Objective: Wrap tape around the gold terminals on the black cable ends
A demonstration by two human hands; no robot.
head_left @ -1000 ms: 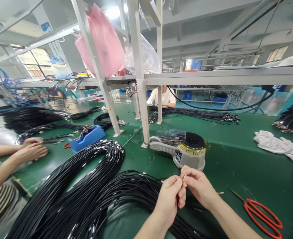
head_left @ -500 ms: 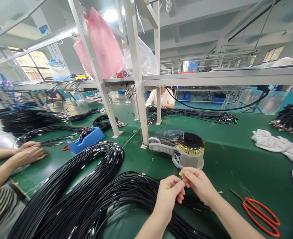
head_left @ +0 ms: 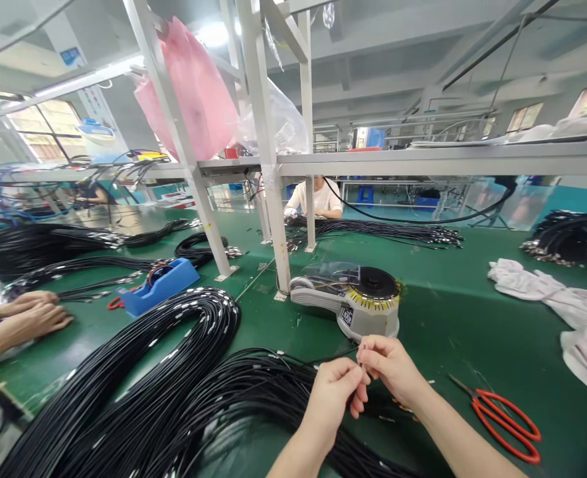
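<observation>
My left hand (head_left: 337, 392) and my right hand (head_left: 387, 364) meet at the fingertips over a bundle of black cables (head_left: 268, 382). A black cable runs up to the fingers of my left hand, which are pinched on it. The fingers of my right hand are also pinched, but what lies between them is too small to make out. Just beyond my hands stands a grey tape dispenser (head_left: 370, 318) with a black round top and yellow marks. Red-handled scissors (head_left: 505, 421) lie to the right of my right forearm.
A second cable bundle (head_left: 174, 352) curves at the left. Past it are a blue tape holder (head_left: 161, 287) and another person's hands (head_left: 34, 317). White gloves (head_left: 537, 287) lie right. Shelf posts (head_left: 277, 252) rise from the green table (head_left: 453, 299). A person (head_left: 318, 198) sits opposite.
The view has shifted slightly, so most things appear further left. The fingertips of my right hand have closed in nearer to my left, and the yellowish bit seen between them no longer shows.
</observation>
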